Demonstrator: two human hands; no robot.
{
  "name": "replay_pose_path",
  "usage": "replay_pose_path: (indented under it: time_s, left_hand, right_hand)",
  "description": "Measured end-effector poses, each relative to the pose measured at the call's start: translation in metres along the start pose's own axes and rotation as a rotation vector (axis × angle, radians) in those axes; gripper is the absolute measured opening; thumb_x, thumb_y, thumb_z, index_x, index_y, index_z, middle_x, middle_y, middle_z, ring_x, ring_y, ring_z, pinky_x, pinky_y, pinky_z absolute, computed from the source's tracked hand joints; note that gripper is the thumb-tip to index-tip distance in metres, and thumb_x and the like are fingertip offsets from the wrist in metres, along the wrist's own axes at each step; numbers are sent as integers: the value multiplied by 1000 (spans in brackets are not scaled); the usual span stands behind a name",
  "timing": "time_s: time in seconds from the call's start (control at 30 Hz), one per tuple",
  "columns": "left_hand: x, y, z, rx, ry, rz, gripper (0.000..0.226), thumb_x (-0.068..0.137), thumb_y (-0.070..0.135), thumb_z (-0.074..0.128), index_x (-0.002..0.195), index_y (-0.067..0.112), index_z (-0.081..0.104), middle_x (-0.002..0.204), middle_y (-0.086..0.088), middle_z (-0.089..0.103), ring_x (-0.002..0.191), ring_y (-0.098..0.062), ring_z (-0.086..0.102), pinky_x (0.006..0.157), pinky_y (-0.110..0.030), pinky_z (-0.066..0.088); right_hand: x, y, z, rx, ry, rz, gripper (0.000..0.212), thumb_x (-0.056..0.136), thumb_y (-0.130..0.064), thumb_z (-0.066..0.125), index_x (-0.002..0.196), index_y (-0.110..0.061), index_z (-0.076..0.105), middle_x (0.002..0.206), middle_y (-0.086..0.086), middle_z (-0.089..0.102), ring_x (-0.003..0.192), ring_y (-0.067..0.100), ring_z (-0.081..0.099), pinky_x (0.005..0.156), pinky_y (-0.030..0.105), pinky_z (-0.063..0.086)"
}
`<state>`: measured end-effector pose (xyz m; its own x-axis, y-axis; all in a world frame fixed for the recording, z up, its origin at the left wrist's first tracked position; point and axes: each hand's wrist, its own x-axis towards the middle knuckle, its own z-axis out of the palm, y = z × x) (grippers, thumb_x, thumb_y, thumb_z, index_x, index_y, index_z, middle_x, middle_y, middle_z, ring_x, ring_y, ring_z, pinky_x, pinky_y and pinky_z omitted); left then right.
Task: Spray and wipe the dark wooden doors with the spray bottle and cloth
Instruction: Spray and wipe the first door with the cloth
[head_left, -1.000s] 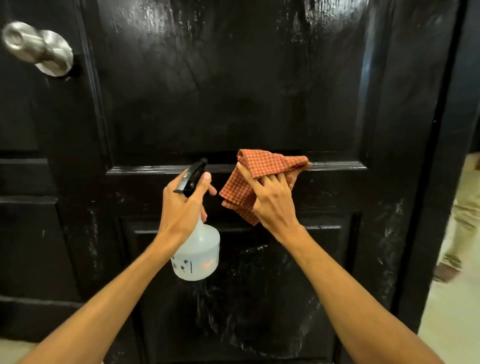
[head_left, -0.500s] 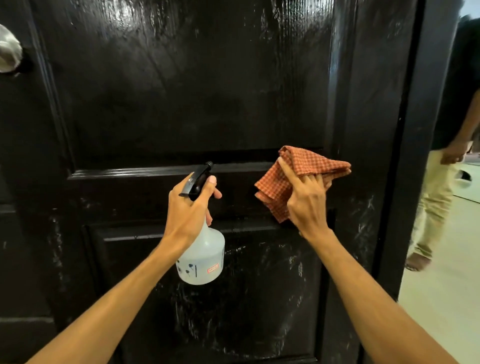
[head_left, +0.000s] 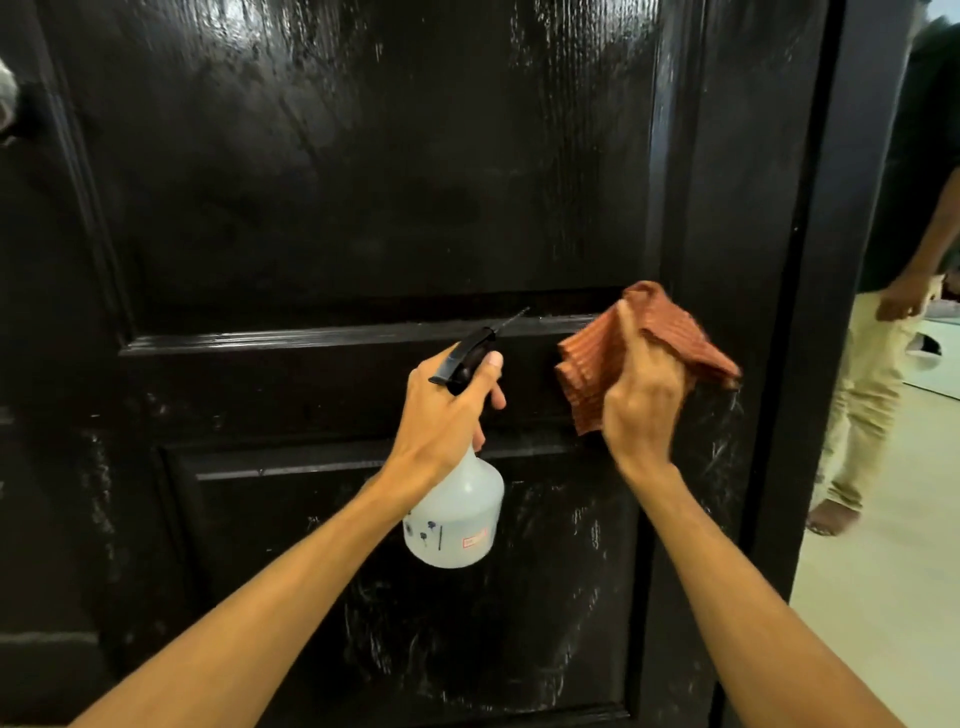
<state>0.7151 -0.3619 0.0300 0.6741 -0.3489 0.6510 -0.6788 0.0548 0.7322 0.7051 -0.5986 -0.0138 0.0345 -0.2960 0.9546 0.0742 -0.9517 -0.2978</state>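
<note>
Grips: left hand (head_left: 445, 415) held translucent spray bottle (head_left: 457, 525); right hand (head_left: 641, 410) clutched orange checked cloth (head_left: 584, 374).
Remaining: we judged black wooden door (head_left: 363, 208) streaked below.

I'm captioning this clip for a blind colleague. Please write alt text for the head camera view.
A person's right hand holds a crumpled orange checked cloth against a glossy black wooden door, while the left hand grips a translucent white plastic spray bottle with a black trigger head. A second person in pale trousers stands beyond the door's right edge.
</note>
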Motion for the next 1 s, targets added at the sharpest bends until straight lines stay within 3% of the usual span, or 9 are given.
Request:
replay_pose_path:
  time_s: [0.07,0.13,0.3,0.4,0.5,0.6,0.7,0.8,1.0]
  left_hand:
    - [2,-1,4,-12,-12,-9,20,106,29,57,102,13,68,84,-12,74,42,-20,56,46,-31,51]
    - [1,-3,2,-20,-8,-21,20,106,30,56,103,13,67,85,-12,74,42,-18,57,47,-31,52]
    - [-5,-10,-22,-3,65,-6,16,106,30,57,100,18,67,86,-11,74,42,-17,56,47,-32,52]
    - [-10,-11,-53,53,113,2,17,106,31,56,99,19,66,89,-6,75,42,-20,57,53,-41,55]
    - [-14,-13,-92,87,175,6,19,106,30,56,99,16,67,90,-7,75,42,-22,57,53,-42,54]
    - [-17,-18,-126,94,245,1,24,106,30,58,100,9,67,89,-7,75,41,-24,56,49,-36,51]
    - [-22,-23,-151,96,310,-12,26,106,29,59,102,4,66,86,-8,76,39,-24,55,46,-32,49]
    - [-30,-26,-176,101,348,-20,26,106,31,58,102,7,67,87,-9,75,40,-25,55,48,-39,50]
    - [-50,-35,-230,118,427,-34,27,105,30,59,98,6,68,86,-7,75,41,-28,54,49,-44,50]
  right_hand:
    - [7,6,-2,34,29,89,59,96,-2,43,155,-13,45,157,10,46,148,32,37,124,54,23]
    - [9,-12,3,61,2,78,62,95,-3,46,156,-13,42,166,5,30,157,25,20,127,54,14]
    - [-3,-47,18,34,-218,-257,60,93,-13,47,153,-15,48,162,5,39,151,31,33,124,59,16]
    - [-2,-47,25,40,8,-5,68,88,5,44,151,-17,50,157,4,47,149,28,38,125,56,19]
    - [-10,-83,42,86,126,131,64,90,2,49,151,-14,50,161,5,40,156,11,18,126,48,3]
    - [-26,-144,68,137,-77,-151,75,76,-10,66,150,-11,51,162,10,36,152,23,30,122,60,20]
    - [-39,-194,93,119,-281,-368,69,83,-6,58,151,-14,51,158,11,46,140,35,45,117,57,33]
    - [-40,-196,95,84,-286,-396,69,82,-6,43,150,-16,52,154,12,50,133,38,49,115,55,34]
    - [-58,-248,120,50,-287,-403,71,79,-4,49,149,-18,55,147,10,58,116,37,58,109,52,36]
